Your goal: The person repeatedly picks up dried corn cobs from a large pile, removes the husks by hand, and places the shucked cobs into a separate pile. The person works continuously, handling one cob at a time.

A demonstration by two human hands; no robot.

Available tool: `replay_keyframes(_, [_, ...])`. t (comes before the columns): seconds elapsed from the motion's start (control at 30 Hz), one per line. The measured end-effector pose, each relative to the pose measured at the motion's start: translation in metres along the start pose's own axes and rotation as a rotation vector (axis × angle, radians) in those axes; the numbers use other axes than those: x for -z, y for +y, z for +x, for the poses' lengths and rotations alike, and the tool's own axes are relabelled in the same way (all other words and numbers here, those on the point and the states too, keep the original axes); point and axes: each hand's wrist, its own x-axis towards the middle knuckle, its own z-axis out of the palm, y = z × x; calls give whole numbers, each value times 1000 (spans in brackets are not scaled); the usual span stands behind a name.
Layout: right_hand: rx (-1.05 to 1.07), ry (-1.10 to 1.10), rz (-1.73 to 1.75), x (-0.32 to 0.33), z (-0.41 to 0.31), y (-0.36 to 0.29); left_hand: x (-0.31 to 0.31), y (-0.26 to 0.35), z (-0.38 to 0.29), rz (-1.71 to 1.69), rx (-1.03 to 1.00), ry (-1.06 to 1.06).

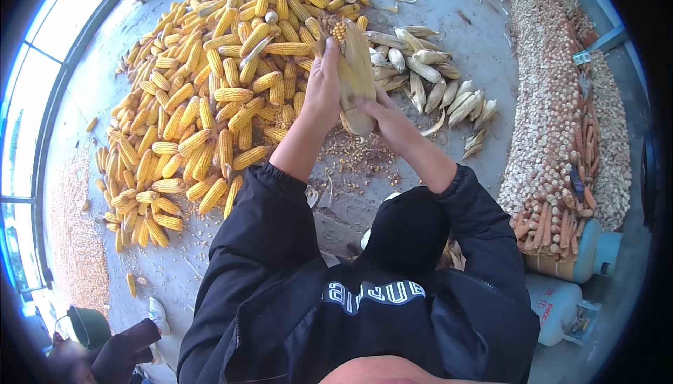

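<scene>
An ear of corn in dry, pale husk (358,87) is held upright between both hands, with some yellow kernels bare near its top. My left hand (326,82) grips its left side, the thumb near the top where the husk is parted. My right hand (386,116) holds the lower right side of the husk. Beyond and to the left lies a large heap of husked yellow corn cobs (215,95). Right of the ear, a smaller pile of corn still in husk (426,66) rests on the concrete floor.
Loose kernels (363,155) litter the floor before me. A long stack of bare cobs (547,121) runs along the right, beside gas cylinders (552,308). At lower left, another person's leg (123,347) and a dark green bucket (89,326) show near spread kernels (73,231).
</scene>
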Motion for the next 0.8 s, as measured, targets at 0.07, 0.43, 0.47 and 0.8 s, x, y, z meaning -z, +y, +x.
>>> replay_keyframes(0.07, [-1,77,39,-20,7,0,5,6,1,-24,46,47])
replay_keyframes(0.43, [195,278,137,-68,45,35,33,13,20,-383,-72,428])
replay_keyframes(0.47, [185,259,184,-68,47,33,36,15,21,-437,-75,427])
replay_keyframes(0.8, [125,307,441,-24,80,8,30,17,5,-509,33,219])
